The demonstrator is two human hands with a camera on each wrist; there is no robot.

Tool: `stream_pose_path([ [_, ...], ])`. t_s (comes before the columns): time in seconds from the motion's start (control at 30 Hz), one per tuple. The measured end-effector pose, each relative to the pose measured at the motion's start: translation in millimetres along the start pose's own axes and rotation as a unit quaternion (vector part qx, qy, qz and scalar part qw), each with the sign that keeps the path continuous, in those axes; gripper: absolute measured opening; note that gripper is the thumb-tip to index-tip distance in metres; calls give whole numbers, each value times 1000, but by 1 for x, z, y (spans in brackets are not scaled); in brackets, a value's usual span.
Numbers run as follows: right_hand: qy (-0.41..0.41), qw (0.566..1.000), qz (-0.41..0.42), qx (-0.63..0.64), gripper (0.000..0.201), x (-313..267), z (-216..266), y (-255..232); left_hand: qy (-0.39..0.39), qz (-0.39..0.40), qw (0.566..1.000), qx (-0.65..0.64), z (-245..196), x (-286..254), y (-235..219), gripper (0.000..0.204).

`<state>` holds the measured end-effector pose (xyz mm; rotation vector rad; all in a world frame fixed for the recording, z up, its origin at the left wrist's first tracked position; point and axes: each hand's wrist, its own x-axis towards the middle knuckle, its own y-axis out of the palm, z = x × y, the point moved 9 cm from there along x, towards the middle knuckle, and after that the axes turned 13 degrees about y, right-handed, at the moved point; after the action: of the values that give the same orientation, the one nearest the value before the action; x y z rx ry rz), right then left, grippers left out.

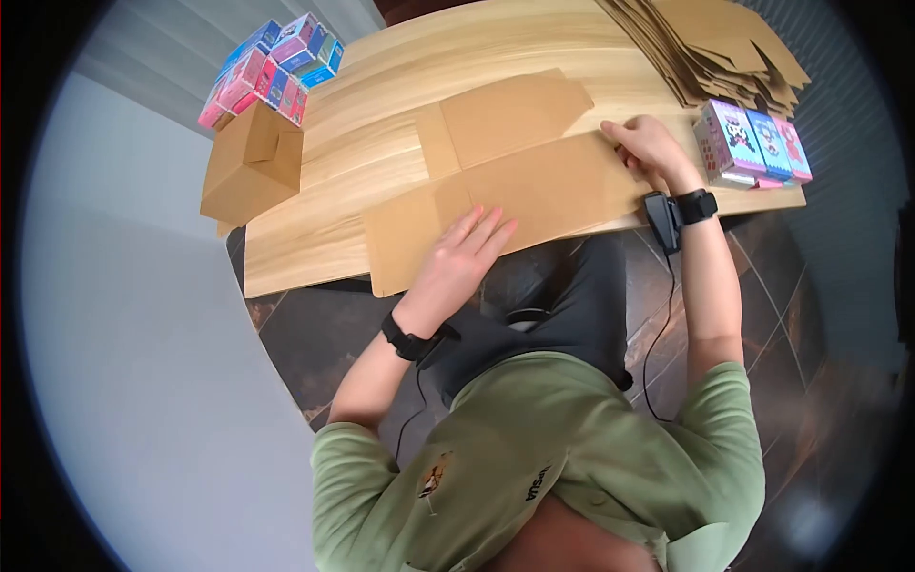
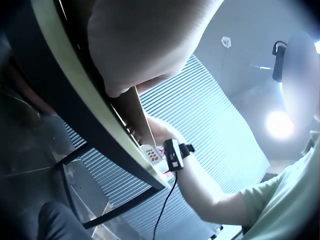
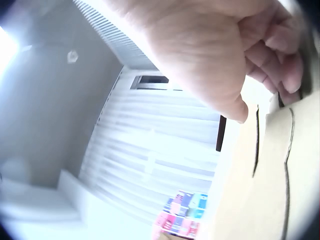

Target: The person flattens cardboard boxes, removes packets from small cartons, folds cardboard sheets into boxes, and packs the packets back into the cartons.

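Cardboard (image 1: 543, 186) under flat left hand (image 1: 457, 267), right hand (image 1: 653, 148) gripping end; colorful boxes (image 1: 753, 143), brown stack (image 1: 720, 48) nearby.

Of 2 bent arms (image 1: 715, 286) reaching forward, the left hand (image 1: 456, 265) lies straight-fingered, the right hand (image 1: 652, 151) curled.

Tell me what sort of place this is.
Probably a small packing workspace indoors: a wooden table bears a pile of flattened brown cardboard, stacked colourful boxes and a folded brown carton.
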<state>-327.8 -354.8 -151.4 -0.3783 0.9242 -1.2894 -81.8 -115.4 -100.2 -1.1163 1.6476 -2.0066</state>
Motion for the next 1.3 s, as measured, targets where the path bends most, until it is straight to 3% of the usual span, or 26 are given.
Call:
stream_pose_path([
  [0.07,35,985,103,133,45,-6,-6,11,-12,-16,1000,-24,3,0,-14,51],
  [0.13,34,915,220,337,37,-16,-1,21,-22,-36,998,-41,8,-2,-23,52],
  [0.23,5,878,318,359,30,-29,23,29,-11,-74,997,-19,10,-8,-27,53],
  [0.33,-33,945,232,229,27,-40,44,17,-12,-56,997,-46,11,-9,-24,52],
  [0.37,-38,971,163,171,29,-47,56,-3,-18,-59,997,-40,13,-8,-35,52],
  [0.47,-111,970,-22,215,33,-48,76,-80,-57,-90,994,-21,26,-12,-66,51],
  [0.53,-149,909,-97,378,33,-21,70,-138,-106,-137,985,-22,44,-36,-76,49],
  [0.6,-129,809,-141,555,33,-35,78,-181,-174,-145,973,-35,60,-60,-75,47],
  [0.73,-82,799,-125,582,30,109,-26,-279,-253,-166,953,-32,76,-101,-72,43],
  [0.77,-40,823,-169,541,29,118,-49,-290,-262,-171,950,-18,78,-106,-74,43],
  [0.8,-11,803,-226,552,29,129,-71,-296,-263,-175,949,1,80,-109,-77,43],
  [0.83,44,891,-273,360,22,169,-111,-317,-267,-177,947,24,84,-112,-82,43],
  [0.9,66,912,-241,325,22,194,-166,-314,-283,-178,939,84,94,-123,-100,43],
  [0.97,81,880,-126,451,22,217,-216,-291,-273,-206,926,156,109,-127,-128,44],
  [1.03,92,855,-53,508,23,235,-224,-275,-281,-218,910,215,130,-135,-160,43],
  [1.07,93,862,-29,497,23,230,-199,-265,-279,-230,897,254,144,-140,-175,42],
  [1.2,110,880,-17,461,27,189,-190,-276,-349,-177,864,316,228,-175,-203,41],
  [1.3,56,913,-75,396,38,172,-214,-285,-381,-110,867,301,283,-201,-194,48],
])
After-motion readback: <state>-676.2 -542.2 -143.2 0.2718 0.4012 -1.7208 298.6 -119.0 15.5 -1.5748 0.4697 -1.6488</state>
